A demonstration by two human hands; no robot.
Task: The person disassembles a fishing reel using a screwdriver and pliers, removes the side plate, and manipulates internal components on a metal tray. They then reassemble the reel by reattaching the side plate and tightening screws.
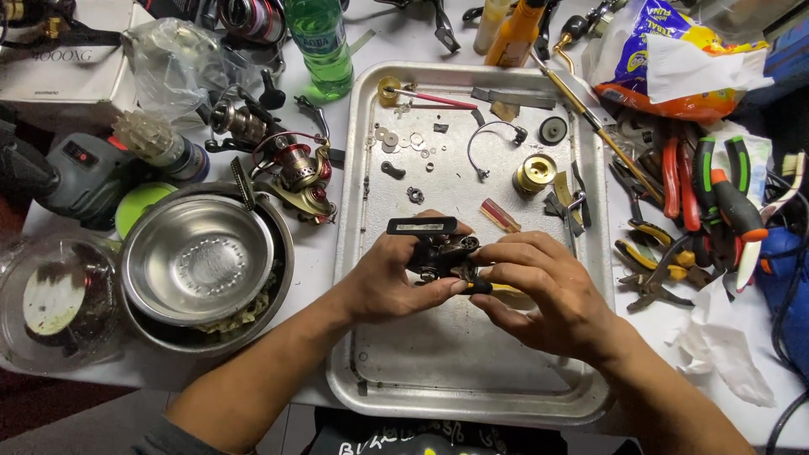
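Over the middle of a metal tray (371,253), both hands hold a dark reel body (438,250). The left hand (383,278) cradles it from below with its fingers clamped on the body; the right hand (539,286) has thumb and forefinger pinched together on a small part at the body's near edge — what part, I cannot tell.

By the look of it the reel is well stripped down. A gold spool (535,173), a wire bail (493,143), a black disc (553,130), washers (396,139) and a small gear (415,195) lie loose on the upper tray, none of them back on the body, so much of the work seems left.

The tray is dull, scratched sheet metal with a rolled rim. Left of it on the desk sit a polished steel bowl (198,257), nested in a second one, and a red-and-gold reel (299,173) — whole, glossy. A green plastic bottle (320,42) stands behind. To the right, pliers (657,253) with yellow grips and other red and green rubber-handled tools lie heaped beside crumpled white tissue (725,354).
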